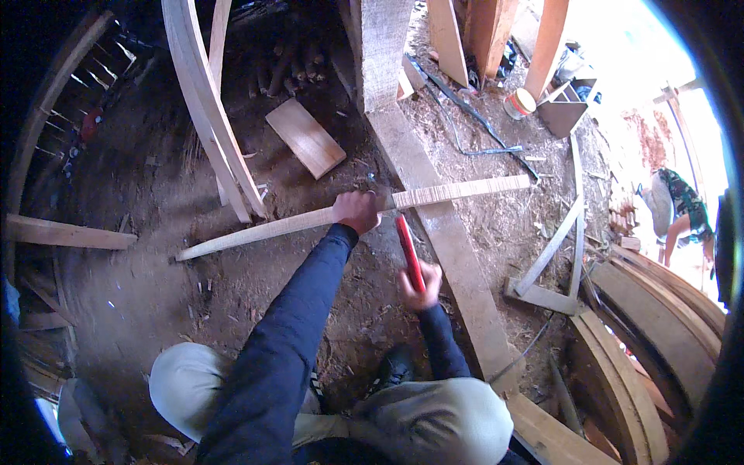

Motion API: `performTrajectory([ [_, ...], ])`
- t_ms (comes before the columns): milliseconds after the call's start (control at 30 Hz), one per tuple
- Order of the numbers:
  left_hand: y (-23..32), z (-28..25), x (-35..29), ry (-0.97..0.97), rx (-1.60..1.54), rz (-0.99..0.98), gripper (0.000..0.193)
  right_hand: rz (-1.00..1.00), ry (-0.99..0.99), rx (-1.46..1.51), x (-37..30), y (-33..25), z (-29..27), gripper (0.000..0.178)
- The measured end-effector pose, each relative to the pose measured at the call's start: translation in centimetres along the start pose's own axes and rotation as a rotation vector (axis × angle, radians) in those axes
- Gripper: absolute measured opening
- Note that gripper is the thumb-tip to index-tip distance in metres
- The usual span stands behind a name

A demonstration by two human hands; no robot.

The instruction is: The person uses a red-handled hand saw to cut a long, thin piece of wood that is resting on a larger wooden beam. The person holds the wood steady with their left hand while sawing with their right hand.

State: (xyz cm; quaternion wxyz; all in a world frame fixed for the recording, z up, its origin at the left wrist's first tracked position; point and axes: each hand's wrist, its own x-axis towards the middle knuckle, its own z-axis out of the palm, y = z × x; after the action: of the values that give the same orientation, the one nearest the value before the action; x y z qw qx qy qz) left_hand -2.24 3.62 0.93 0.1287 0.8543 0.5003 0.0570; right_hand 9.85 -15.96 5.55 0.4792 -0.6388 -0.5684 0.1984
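A long, pale, slightly curved wooden strip lies across a thick timber beam, its right part marked by many close-set cuts. My left hand is closed around the strip just left of the beam. My right hand is wrapped round the red handle of a tool, below the strip. The tool's far end meets the strip close to my left hand; its head is too unclear to name the kind. The strip's left end reaches down toward the dirt floor.
A short wooden board lies on the dirt beyond my left hand. Curved timbers stand at the left, and more curved pieces lie at the right. A tub stands at the back. Another person bends over at far right.
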Motion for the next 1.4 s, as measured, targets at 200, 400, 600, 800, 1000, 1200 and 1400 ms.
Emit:
performTrajectory([
  [200, -0.2, 0.6, -0.7, 0.011, 0.05, 0.006, 0.028, 0.138, 0.019, 0.17, -5.3, -2.4, -2.5, 0.012],
  [400, -0.9, 0.1, -0.3, -0.001, -0.002, 0.041, 0.029, 0.122, -0.032, 0.056, 2.1, -0.2, 1.4, 0.014],
  [600, -1.2, 0.8, -0.4, 0.049, -0.034, -0.066, 0.03, 0.124, 0.0, 0.219, -3.9, -1.9, -2.0, 0.015],
  [800, -1.4, -0.3, -0.9, -0.041, 0.004, -0.025, 0.029, 0.124, -0.054, 0.079, -4.4, -1.1, -0.9, 0.008],
  [1000, -0.2, -2.2, -0.5, -0.052, -0.002, -0.033, 0.019, 0.205, -0.112, 0.048, -0.7, -1.1, 0.1, 0.005],
  [1200, 0.8, -1.2, -0.7, -0.103, 0.002, -0.021, 0.018, 0.076, -0.011, 0.035, -4.0, -2.2, -2.2, 0.008],
  [1400, -0.7, 0.5, -0.5, -0.106, 0.03, 0.037, 0.032, 0.113, -0.023, 0.159, -4.0, 0.8, -0.7, 0.007],
])
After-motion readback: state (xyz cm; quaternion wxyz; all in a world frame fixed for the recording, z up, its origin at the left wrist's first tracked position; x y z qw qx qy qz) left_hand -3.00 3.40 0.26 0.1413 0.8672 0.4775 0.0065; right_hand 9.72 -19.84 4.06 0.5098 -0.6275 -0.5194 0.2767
